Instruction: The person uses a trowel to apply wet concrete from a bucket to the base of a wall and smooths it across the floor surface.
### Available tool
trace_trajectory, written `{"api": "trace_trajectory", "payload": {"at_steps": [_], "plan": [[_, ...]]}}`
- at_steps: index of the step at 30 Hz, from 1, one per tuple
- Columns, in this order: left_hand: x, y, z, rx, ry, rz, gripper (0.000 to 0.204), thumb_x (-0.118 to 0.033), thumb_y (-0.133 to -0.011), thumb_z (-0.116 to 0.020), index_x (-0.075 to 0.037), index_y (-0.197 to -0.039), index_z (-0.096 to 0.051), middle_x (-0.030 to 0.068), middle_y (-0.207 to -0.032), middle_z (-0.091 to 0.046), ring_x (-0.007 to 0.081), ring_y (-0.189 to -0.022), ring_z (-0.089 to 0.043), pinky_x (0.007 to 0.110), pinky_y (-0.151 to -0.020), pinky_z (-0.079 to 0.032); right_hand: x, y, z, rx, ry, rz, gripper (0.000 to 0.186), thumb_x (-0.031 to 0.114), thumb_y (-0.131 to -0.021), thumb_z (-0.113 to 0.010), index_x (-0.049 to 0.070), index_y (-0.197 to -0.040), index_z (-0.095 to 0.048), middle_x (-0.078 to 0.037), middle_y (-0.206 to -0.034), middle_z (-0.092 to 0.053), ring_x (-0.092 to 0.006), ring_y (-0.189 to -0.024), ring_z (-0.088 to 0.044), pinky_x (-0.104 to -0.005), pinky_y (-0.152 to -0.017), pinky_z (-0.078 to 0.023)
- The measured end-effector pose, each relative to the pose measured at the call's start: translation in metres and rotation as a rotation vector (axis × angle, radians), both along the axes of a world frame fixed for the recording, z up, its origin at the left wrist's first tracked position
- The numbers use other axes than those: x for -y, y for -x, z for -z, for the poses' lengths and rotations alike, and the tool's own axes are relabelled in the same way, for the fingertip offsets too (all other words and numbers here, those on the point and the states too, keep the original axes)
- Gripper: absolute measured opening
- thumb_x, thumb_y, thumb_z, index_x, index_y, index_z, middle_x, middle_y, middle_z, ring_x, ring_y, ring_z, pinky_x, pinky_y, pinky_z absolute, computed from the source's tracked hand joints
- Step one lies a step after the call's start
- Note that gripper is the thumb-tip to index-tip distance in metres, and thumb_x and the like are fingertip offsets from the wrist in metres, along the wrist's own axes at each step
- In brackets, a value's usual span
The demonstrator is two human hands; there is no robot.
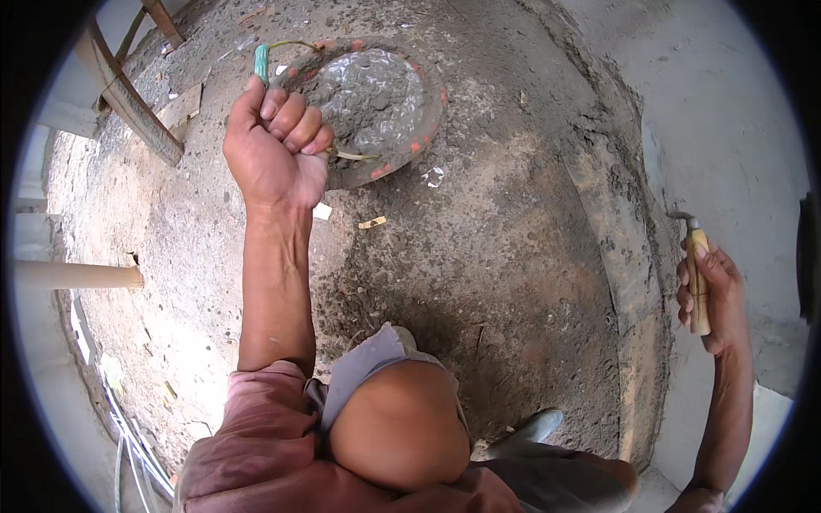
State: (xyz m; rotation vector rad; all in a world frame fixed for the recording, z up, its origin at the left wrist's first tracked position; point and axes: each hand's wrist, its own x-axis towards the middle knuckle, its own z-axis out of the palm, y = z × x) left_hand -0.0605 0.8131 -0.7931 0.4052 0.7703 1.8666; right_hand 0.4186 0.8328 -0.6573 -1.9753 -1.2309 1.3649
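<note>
My left hand point(280, 141) is closed around the green grip point(262, 65) of a thin bail handle. The handle joins a round bucket point(438, 103), its dirty rim spotted with orange. Wet grey mortar point(369, 94) lies inside, with paler smears around it. At the right, my right hand point(717, 286) is wrapped round the wooden handle of a trowel point(699, 299). The trowel's bent metal neck points up toward the grey wall point(718, 120); its blade can hardly be made out against that surface.
Rough, debris-strewn ground point(479, 248) spreads under the bucket. Wooden posts point(128, 94) lean at the upper left, and a round pale pole point(81, 274) juts in below. Thin pipes or strips point(128, 436) lie lower left. A raised edge point(611, 248) runs along the wall's foot.
</note>
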Motion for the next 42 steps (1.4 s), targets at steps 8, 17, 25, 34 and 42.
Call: {"api": "trace_trajectory", "payload": {"at_steps": [8, 17, 25, 34, 42], "plan": [[0.005, 0.009, 0.008, 0.192, -0.153, 0.12, 0.039, -0.032, -0.116, -0.042, -0.016, -0.08, -0.044, -0.0063, -0.065, -0.03, 0.0091, -0.055, -0.025, 0.03, -0.057, -0.027, -0.2, 0.199, -0.085, 0.58, -0.36, -0.486, 0.033, 0.038, -0.103, -0.064, 0.005, -0.105, -0.064, -0.008, -0.089, -0.064, -0.0186, -0.069, -0.063, -0.0389, -0.059, -0.055], [0.033, 0.059, 0.057, 0.258, -0.095, 0.019, 0.041, -0.03, -0.117, -0.042, -0.014, -0.079, -0.043, -0.0052, -0.064, -0.028, 0.0098, -0.056, -0.024, 0.031, -0.058, -0.029, -0.27, 0.194, 0.024, 0.39, -0.028, -0.871, 0.031, 0.044, -0.104, -0.068, 0.015, -0.099, -0.074, -0.002, -0.083, -0.065, -0.0206, -0.073, -0.064, -0.0395, -0.063, -0.053], [0.049, 0.06, 0.102, 0.45, 0.072, -0.144, 0.038, -0.028, -0.117, -0.042, -0.014, -0.082, -0.043, -0.0051, -0.065, -0.028, 0.01, -0.056, -0.024, 0.031, -0.057, -0.029, -0.177, 0.031, 0.193, 0.308, 0.29, -0.445, 0.029, 0.032, -0.106, -0.065, 0.005, -0.115, -0.063, -0.003, -0.083, -0.062, -0.0136, -0.062, -0.06, -0.0317, -0.055, -0.05], [0.032, 0.025, 0.012, 0.086, 0.184, -0.107, 0.041, -0.033, -0.117, -0.045, -0.015, -0.081, -0.043, -0.0054, -0.066, -0.028, 0.0095, -0.055, -0.024, 0.029, -0.056, -0.03, -0.26, -0.041, 0.288, 0.912, -0.341, -0.544, 0.038, 0.029, -0.098, -0.064, -0.002, -0.12, -0.068, -0.03, -0.112, -0.075, -0.0495, -0.108, -0.071, -0.0569, -0.093, -0.056], [0.005, -0.028, -0.06, -0.243, 0.699, -0.191, 0.046, -0.048, -0.115, -0.046, -0.006, -0.131, -0.059, 0.0106, -0.119, -0.067, 0.0221, -0.114, -0.063, 0.039, -0.107, -0.046, -0.272, 0.208, 0.225, 0.453, -0.233, -0.862, 0.033, 0.023, -0.107, -0.055, 0.01, -0.135, -0.068, -0.013, -0.106, -0.076, -0.0287, -0.095, -0.075, -0.0484, -0.083, -0.062]]}}
